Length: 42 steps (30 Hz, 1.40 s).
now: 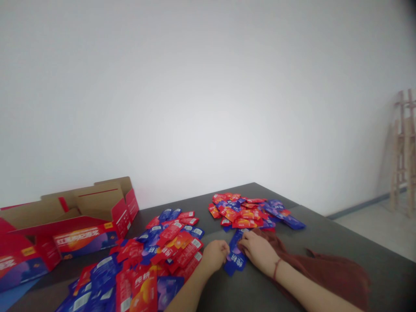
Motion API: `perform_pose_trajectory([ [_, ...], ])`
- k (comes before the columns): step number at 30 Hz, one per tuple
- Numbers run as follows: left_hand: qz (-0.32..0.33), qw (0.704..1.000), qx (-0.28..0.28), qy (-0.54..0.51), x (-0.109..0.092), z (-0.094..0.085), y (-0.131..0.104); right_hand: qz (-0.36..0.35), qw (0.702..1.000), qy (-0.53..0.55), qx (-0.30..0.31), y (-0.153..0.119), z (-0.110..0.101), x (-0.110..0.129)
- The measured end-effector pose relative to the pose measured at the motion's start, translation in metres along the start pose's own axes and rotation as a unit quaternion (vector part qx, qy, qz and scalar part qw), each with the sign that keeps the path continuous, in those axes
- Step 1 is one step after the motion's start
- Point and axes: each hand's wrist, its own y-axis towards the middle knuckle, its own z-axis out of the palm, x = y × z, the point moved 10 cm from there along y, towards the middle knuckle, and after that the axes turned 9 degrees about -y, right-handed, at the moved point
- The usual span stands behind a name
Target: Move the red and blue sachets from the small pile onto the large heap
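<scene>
Blue packets [235,259] lie on the dark table between my two hands. My left hand [214,255] is at their left edge, its fingers curled together; whether anything is in them is too small to tell. My right hand [258,251] reaches over their right side with bent fingers at the packets, and its fingertips are partly hidden. A thin cord circles the right wrist. Beside and under the right hand lies a crumpled brown cloth [321,273]. A large pile of red and blue packets [172,238] spreads to the left of my left hand.
Another pile of red and blue packets [243,212] lies farther back on the table [302,242]. Open red cardboard boxes [87,238] stand at the left. A white wall rises behind, and a wooden rack [403,151] stands on the floor at the far right.
</scene>
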Motion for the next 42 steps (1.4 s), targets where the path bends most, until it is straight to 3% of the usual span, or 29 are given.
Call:
perform_pose_trajectory([
  [4,-0.003,1.000,-0.004,0.007,-0.001,-0.001,-0.001,0.020,1.000,-0.004,-0.005,0.001,0.000,-0.010],
  [11,-0.009,0.999,-0.023,0.048,-0.006,-0.005,-0.005,-0.102,0.995,0.017,0.000,-0.001,0.005,0.039],
  [15,-0.008,0.997,-0.032,0.072,-0.014,-0.011,-0.010,-0.076,0.997,0.026,0.001,-0.003,0.000,0.025],
  [17,-0.011,0.995,-0.046,0.090,-0.018,-0.026,-0.011,-0.020,1.000,0.011,0.000,-0.002,-0.001,0.003],
  [20,-0.028,0.987,-0.092,0.130,-0.019,-0.071,-0.015,0.042,0.999,-0.008,-0.003,0.001,0.002,-0.025],
  [25,-0.086,0.958,-0.167,0.215,0.001,-0.151,-0.026,0.040,0.998,-0.029,0.027,0.008,0.018,-0.030],
  [28,-0.127,0.939,-0.187,0.258,0.023,-0.174,-0.035,0.040,0.998,-0.035,0.035,0.011,0.020,-0.028],
  [32,-0.162,0.913,-0.220,0.303,0.035,-0.185,-0.049,0.026,0.998,-0.036,0.045,0.012,0.018,-0.026],
  [35,-0.150,0.886,-0.272,0.344,0.015,-0.180,-0.055,0.008,0.998,-0.030,0.048,0.012,0.017,-0.021],
  [37,-0.095,0.878,-0.292,0.367,-0.012,-0.159,-0.051,-0.002,0.998,-0.027,0.050,0.010,0.017,-0.017],
  [40,0.012,0.920,-0.233,0.314,-0.044,-0.094,-0.034,-0.021,0.998,-0.020,0.052,0.008,0.017,-0.008],
  [42,0.046,0.951,-0.169,0.254,-0.050,-0.048,-0.024,-0.035,0.998,-0.014,0.054,0.006,0.017,-0.004],
])
